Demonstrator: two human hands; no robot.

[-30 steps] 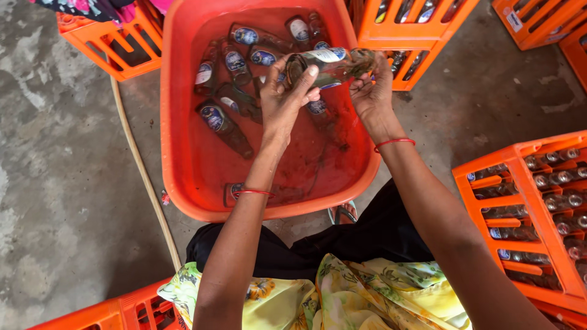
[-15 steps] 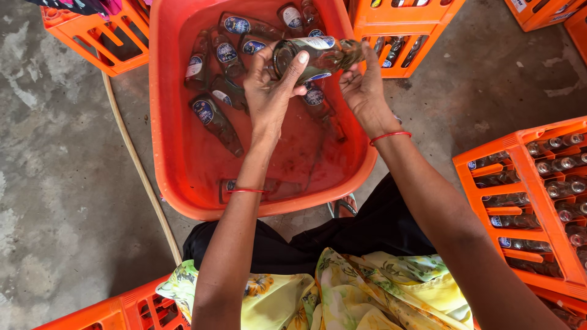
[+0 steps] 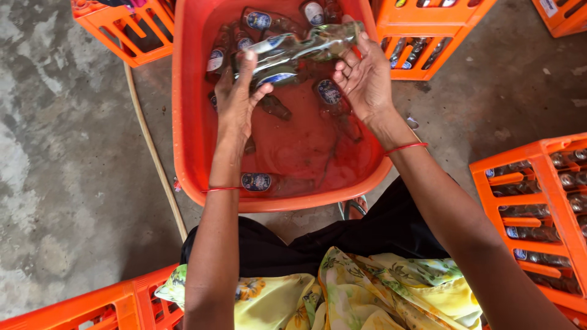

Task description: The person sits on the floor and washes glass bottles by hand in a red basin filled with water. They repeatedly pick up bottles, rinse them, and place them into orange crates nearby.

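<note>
Head view, the only one I have. Both hands are over the orange tub (image 3: 183, 128), which sits on the concrete floor (image 3: 67, 183) and holds shallow water.

Left hand (image 3: 235, 101): fingers wrapped around the near end of a glass bottle (image 3: 299, 49), thumb side up. Grasping, not loose. Red thread on the wrist.

Right hand (image 3: 367, 82): palm open toward the bottle's other end, fingertips touching the glass near the tub's far right corner. More of a cradle than a clench. Red thread on that wrist too.

The bottle lies roughly level between the two hands, lifted clear of the water, over the far half of the tub. It's wet and shiny, and I can't make out its label clearly.

More labelled bottles (image 3: 257, 181) lie in the tub: a cluster along the far edge, one against the near rim.

Around the tub: an orange crate (image 3: 122, 30) at far left, another crate (image 3: 428, 36) just past the far right rim, and a crate of bottles (image 3: 538, 214) at the right. A pale hose (image 3: 153, 153) runs along the tub's left side.
</note>
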